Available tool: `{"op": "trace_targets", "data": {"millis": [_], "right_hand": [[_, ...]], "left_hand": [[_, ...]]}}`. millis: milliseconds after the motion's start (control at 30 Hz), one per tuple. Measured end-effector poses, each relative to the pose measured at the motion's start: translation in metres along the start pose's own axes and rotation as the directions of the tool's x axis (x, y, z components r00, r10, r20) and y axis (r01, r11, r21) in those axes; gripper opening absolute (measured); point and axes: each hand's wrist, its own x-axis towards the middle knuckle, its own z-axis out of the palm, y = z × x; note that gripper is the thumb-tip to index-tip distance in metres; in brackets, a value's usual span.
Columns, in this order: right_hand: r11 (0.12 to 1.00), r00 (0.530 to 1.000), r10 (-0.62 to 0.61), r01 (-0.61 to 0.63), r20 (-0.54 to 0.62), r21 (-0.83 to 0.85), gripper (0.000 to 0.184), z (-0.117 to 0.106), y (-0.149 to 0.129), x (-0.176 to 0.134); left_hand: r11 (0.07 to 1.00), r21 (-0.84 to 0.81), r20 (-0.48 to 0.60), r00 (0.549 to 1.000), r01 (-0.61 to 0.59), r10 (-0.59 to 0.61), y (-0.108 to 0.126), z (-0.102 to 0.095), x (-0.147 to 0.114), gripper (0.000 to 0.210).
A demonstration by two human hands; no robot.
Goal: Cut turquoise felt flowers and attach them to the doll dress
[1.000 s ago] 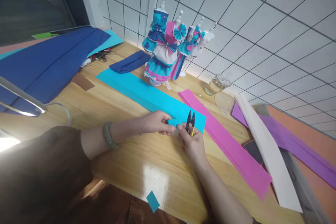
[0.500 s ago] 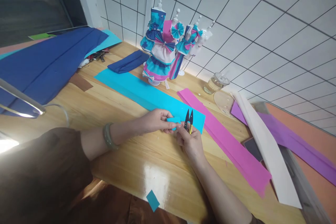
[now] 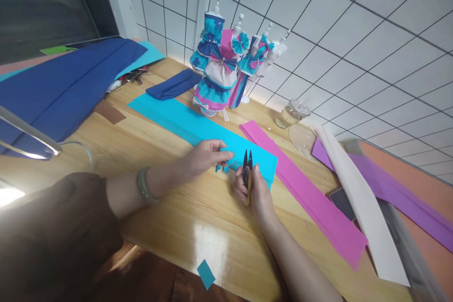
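My left hand (image 3: 208, 159) is closed in a pinch on a small piece of blue crepe paper (image 3: 222, 169), mostly hidden by the fingers. Its visible lower edge looks jagged. In my right hand (image 3: 261, 196) is a pair of thread snips (image 3: 247, 170), with dark blades pointing up and slightly apart. The snips are just right of the paper piece and apart from it. Behind both hands a long blue crepe paper strip (image 3: 198, 122) lies across the table. A pink strip (image 3: 304, 193) runs down to the right of my right hand.
Dress forms in paper dresses (image 3: 215, 71) stand by the tiled wall. A lidded glass (image 3: 292, 113) is at the back right. White (image 3: 361, 203) and purple strips (image 3: 389, 193) lie right, dark blue paper (image 3: 71, 89) left. A teal scrap (image 3: 206, 274) is near the front edge.
My hands have moved apart. The left has shifted slightly left with the paper piece, now showing jagged edges. The right has lowered and turned, with the snips upright.
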Motion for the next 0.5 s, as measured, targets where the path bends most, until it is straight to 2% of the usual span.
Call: {"op": "trace_targets", "data": {"millis": [200,500], "right_hand": [[0.996,0.988,-0.041,0.052,0.152,-0.071,0.038,0.009,-0.001,-0.009],[0.988,0.983,-0.088,0.107,0.161,-0.111,0.039,0.013,-0.004,-0.012]], "left_hand": [[0.974,-0.224,-0.046,0.997,0.042,-0.054,0.006,0.004,-0.003,0.021],[0.939,-0.336,0.074,0.996,0.073,-0.052,-0.004,0.011,-0.007,0.02]]}}
